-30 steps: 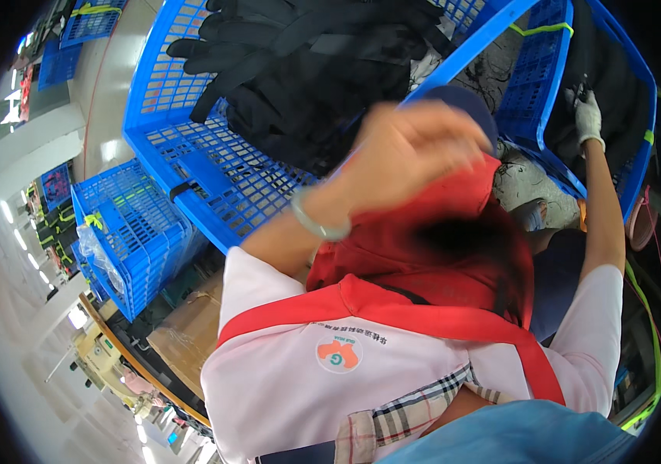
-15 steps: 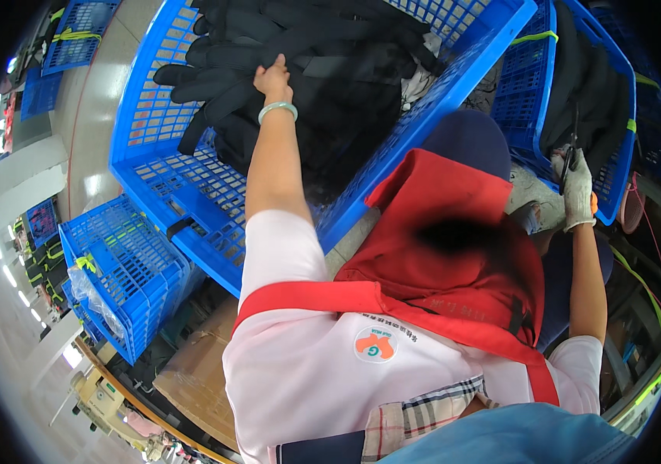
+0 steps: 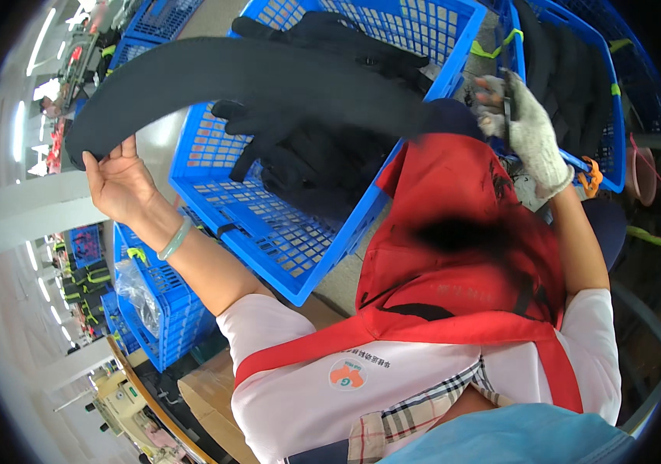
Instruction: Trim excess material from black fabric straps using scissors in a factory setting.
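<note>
A long black curved fabric strip (image 3: 191, 77) is raised in an arc above the basket. Its left end is pinched between the thumb and fingers of my bare left hand (image 3: 126, 182), which wears a pale bangle. The strip's other end reaches toward my apron, its tip hard to make out. My right hand (image 3: 528, 135), in a whitish knitted glove with fingertips bare, closes on dark scissors (image 3: 509, 104), partly hidden by the fingers. More black fabric pieces (image 3: 315, 166) lie heaped in the large blue basket (image 3: 261, 251) below the strip.
At the right, another blue basket (image 3: 616, 147) holds black strips, with an orange loop (image 3: 591, 178) at its edge. Stacked blue crates (image 3: 180, 325) stand at the left beside a cardboard box (image 3: 218, 402). A sewing machine (image 3: 126, 402) is at lower left.
My left hand has left the heap and swung left and nearer, lifting a black strip out by its end. My gloved right hand has come inward from the right basket with the scissors.
</note>
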Tool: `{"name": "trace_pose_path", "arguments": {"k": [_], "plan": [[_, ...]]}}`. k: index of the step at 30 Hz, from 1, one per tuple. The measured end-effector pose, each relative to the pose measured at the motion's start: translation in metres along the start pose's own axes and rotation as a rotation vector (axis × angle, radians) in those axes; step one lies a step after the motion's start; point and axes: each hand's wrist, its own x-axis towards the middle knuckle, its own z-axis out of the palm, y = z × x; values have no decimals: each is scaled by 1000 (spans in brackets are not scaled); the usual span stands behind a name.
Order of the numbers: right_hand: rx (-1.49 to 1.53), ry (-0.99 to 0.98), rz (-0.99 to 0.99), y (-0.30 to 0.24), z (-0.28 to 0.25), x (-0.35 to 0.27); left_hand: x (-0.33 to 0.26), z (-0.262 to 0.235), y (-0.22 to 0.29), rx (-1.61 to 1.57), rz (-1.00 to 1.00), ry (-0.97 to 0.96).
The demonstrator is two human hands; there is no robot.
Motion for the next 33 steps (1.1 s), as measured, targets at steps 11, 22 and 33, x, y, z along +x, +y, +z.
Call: {"name": "trace_pose_path", "arguments": {"k": [11, 22, 33], "plan": [[699, -575, 138, 1, 32, -119, -88, 86, -123, -141, -406, 85], [284, -494, 181, -15, 19, -157, -182, 154, -195, -467, -976, -222], [-154, -161, 4, -1, 5, -137, -179, 188, -181, -258, -780, -265]]}}
